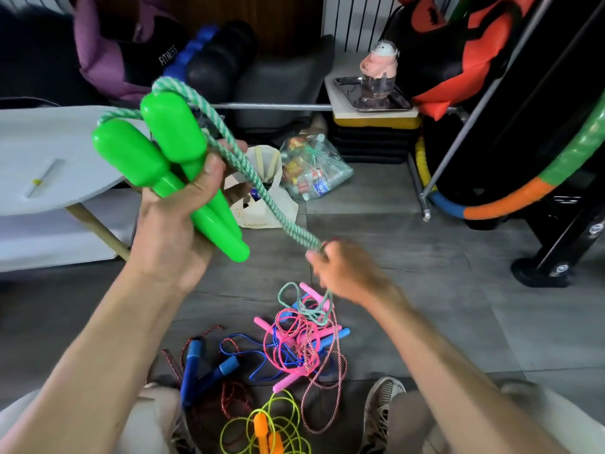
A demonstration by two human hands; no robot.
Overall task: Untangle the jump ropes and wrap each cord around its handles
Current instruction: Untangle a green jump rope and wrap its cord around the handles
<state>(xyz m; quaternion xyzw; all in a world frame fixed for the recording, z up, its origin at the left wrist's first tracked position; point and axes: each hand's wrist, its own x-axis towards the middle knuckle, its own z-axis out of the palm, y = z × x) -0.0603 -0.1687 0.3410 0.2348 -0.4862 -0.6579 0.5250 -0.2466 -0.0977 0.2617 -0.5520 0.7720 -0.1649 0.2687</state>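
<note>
- Here the left hand [176,231] is clenched round the two green handles [170,158], held side by side and raised above the floor, thick ends pointing up and to the left
- The green-and-white cord [248,178] comes out of the handle tops, loops over them and runs down to the right, taut, into the right hand [340,273]
- The right hand pinches that cord between curled fingers; below it the cord drops slack into the pile
- The tangled pile [301,339] lies on the grey tiled floor [442,322] near the person's feet: pink handles, light blue handles, pink, blue and red-white cords knotted together
- To its left lie two dark blue handles [196,365] with a dark red cord; nearest the camera, an orange handle [262,427] in yellow-green loops
- A grey shoe [379,407] sits right of the pile
- On the left stands a white table [65,152] with a small stick on it
- Far off, a clear bag of bottles [314,168] and a cloth tote [265,191] rest on the floor
- On the right a multicoloured hoop [523,191] leans against dark equipment
</note>
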